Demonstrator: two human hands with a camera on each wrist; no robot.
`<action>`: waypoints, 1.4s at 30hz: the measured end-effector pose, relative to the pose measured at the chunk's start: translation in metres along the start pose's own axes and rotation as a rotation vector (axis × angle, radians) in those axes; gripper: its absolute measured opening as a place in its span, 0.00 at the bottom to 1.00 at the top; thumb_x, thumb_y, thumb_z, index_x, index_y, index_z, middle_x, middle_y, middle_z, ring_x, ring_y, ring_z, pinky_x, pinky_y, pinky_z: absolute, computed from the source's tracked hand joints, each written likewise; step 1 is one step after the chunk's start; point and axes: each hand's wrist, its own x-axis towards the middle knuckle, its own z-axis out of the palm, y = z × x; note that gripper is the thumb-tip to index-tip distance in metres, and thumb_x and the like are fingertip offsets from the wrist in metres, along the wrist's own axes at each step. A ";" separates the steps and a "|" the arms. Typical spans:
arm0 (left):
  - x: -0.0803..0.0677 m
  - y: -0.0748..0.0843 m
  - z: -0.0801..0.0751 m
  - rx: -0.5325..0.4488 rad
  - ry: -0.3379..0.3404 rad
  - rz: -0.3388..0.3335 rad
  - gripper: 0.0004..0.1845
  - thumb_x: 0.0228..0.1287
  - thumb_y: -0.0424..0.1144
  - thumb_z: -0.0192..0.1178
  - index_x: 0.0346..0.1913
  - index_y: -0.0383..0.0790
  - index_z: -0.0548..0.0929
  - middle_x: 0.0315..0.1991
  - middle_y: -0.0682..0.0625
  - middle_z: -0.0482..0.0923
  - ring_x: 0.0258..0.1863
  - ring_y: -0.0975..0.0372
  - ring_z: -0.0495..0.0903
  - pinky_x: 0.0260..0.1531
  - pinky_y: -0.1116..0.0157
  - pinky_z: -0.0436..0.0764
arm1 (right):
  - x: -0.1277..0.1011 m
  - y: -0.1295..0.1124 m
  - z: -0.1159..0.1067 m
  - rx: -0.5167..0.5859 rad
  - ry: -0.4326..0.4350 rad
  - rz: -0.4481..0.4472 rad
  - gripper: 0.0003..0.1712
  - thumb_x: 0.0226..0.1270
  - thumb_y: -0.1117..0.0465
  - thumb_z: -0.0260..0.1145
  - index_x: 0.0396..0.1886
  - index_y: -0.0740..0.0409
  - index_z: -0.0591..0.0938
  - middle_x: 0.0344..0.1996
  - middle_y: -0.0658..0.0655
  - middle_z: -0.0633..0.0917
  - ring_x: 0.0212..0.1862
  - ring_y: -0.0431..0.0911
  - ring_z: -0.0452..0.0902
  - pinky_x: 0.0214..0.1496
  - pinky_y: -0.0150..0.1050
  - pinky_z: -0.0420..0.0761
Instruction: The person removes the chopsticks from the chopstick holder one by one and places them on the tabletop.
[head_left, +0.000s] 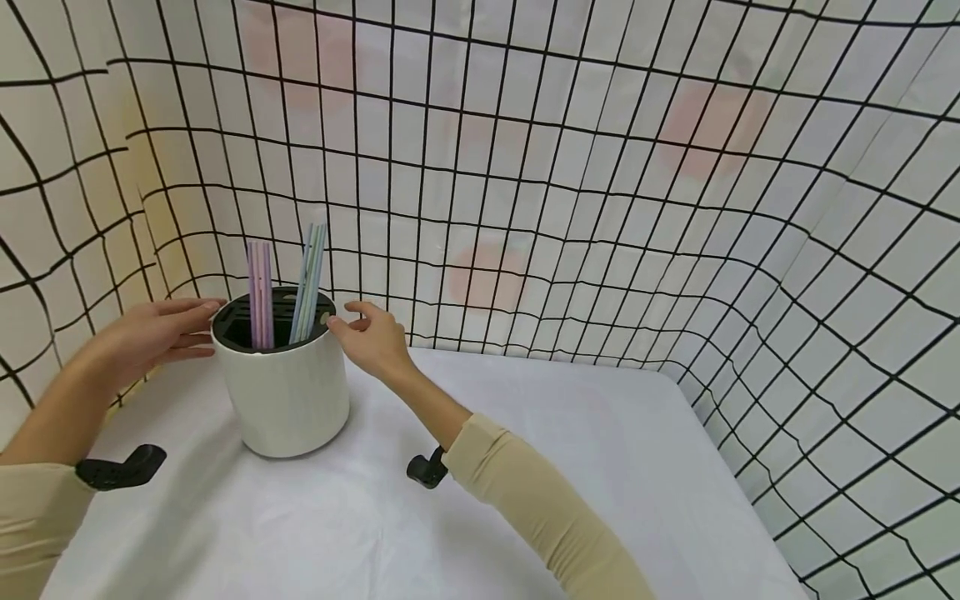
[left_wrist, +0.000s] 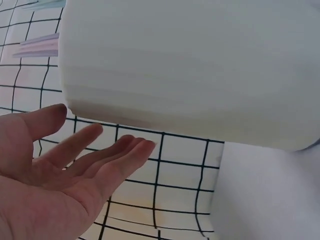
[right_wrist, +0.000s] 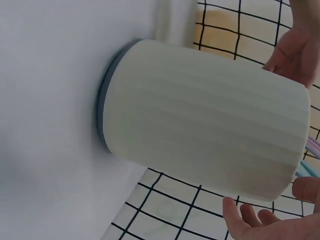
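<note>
White ribbed holder point(head_left: 288, 396) standing upright in the lower left part of the head view, on a table point(head_left: 525, 500) covered with white cloth, close to the back left corner. Inside, through a dark slotted top, two bunches of straws: pink-purple straws point(head_left: 260, 296) on the left side, pale blue-green straws point(head_left: 310, 279) on the right side, both rising above the rim. Left hand point(head_left: 153, 333) at the left of the holder, fingers straight and relaxed, spread a little, fingertips at the rim; cannot tell from the head view if touching, and in the left wrist view a gap between the open palm point(left_wrist: 65, 170) and the white wall point(left_wrist: 200, 70). Right hand point(head_left: 371, 337) at the right of the rim, fingers loosely bent and gripping nothing, fingertips just beside the rim; contact not clear. In the right wrist view the holder point(right_wrist: 205, 150) filling the middle, a dark grey base ring point(right_wrist: 106, 100) at its bottom. Around the table, a light curtain with black grid point(head_left: 600, 208) and faint pink spots. Beige sleeves on both arms, black wrist mounts in the lower part of the frame
</note>
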 end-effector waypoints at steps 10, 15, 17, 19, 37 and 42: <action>0.006 0.003 0.004 -0.147 -0.021 -0.023 0.41 0.82 0.53 0.42 0.78 0.23 0.45 0.38 0.78 0.76 0.40 0.81 0.80 0.45 0.75 0.86 | 0.003 0.004 0.014 0.145 0.030 0.030 0.23 0.70 0.48 0.67 0.60 0.49 0.84 0.46 0.54 0.90 0.48 0.45 0.86 0.42 0.34 0.85; 0.009 0.002 0.005 -0.108 -0.027 -0.001 0.38 0.83 0.51 0.43 0.79 0.25 0.46 0.39 0.78 0.75 0.40 0.81 0.80 0.45 0.76 0.85 | 0.003 0.004 0.017 0.203 0.047 0.105 0.22 0.69 0.47 0.68 0.60 0.46 0.84 0.48 0.52 0.88 0.51 0.44 0.84 0.48 0.37 0.86; 0.010 0.001 0.005 -0.097 -0.025 0.006 0.38 0.83 0.50 0.43 0.79 0.25 0.46 0.39 0.78 0.74 0.40 0.81 0.80 0.44 0.76 0.85 | 0.002 0.004 0.018 0.225 0.052 0.136 0.22 0.69 0.46 0.69 0.59 0.45 0.84 0.49 0.51 0.88 0.52 0.44 0.84 0.50 0.39 0.86; 0.012 0.001 0.005 -0.101 -0.023 0.008 0.38 0.83 0.51 0.43 0.79 0.26 0.46 0.39 0.79 0.74 0.41 0.81 0.80 0.45 0.76 0.85 | 0.002 0.005 0.018 0.236 0.059 0.155 0.22 0.68 0.45 0.69 0.59 0.44 0.84 0.50 0.51 0.88 0.52 0.44 0.84 0.52 0.40 0.86; 0.013 -0.004 0.011 -0.175 -0.030 0.002 0.40 0.81 0.49 0.50 0.78 0.24 0.49 0.38 0.74 0.81 0.40 0.74 0.85 0.46 0.71 0.88 | -0.005 0.009 0.010 0.285 0.055 0.134 0.22 0.68 0.47 0.70 0.59 0.48 0.85 0.50 0.53 0.89 0.54 0.45 0.85 0.54 0.41 0.87; 0.014 -0.003 0.015 -0.184 -0.036 0.015 0.39 0.81 0.48 0.49 0.78 0.22 0.49 0.39 0.73 0.82 0.40 0.73 0.85 0.46 0.70 0.88 | -0.007 0.012 0.004 0.261 0.029 0.137 0.24 0.68 0.46 0.70 0.61 0.48 0.84 0.52 0.53 0.88 0.56 0.44 0.83 0.57 0.42 0.86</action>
